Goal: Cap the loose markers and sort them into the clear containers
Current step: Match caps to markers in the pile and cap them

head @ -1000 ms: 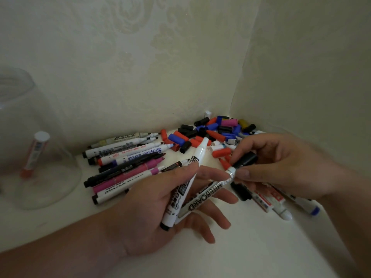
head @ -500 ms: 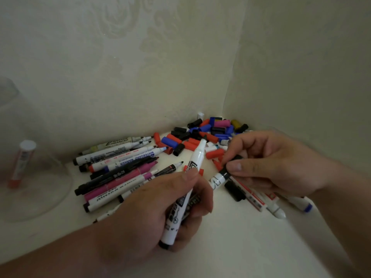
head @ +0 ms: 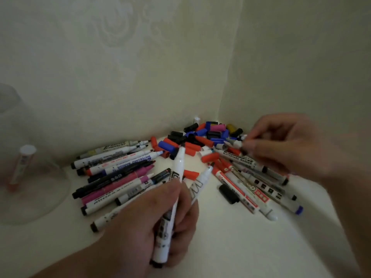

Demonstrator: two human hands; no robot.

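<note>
My left hand (head: 160, 221) grips two white whiteboard markers (head: 178, 169) that point up and away, both with bare tips. My right hand (head: 291, 147) is blurred at the right. Its thumb and forefinger come together at the edge of the pile of loose caps (head: 200, 137) in the corner, and I cannot make out whether they pinch anything. Uncapped markers lie in a row at the left (head: 120, 173), and more markers lie under my right hand (head: 251, 189). A clear container (head: 40, 197) at far left holds one red marker with a white cap (head: 22, 165).
A single black cap (head: 228, 193) lies on the white surface between my hands. Two pale walls meet in the corner right behind the cap pile. The white surface (head: 241, 247) stretches toward me in front of the markers.
My right hand has left the marker in my left hand and moved right and back to the cap pile. That marker's tip now shows bare. My left hand's fingers closed around both markers.
</note>
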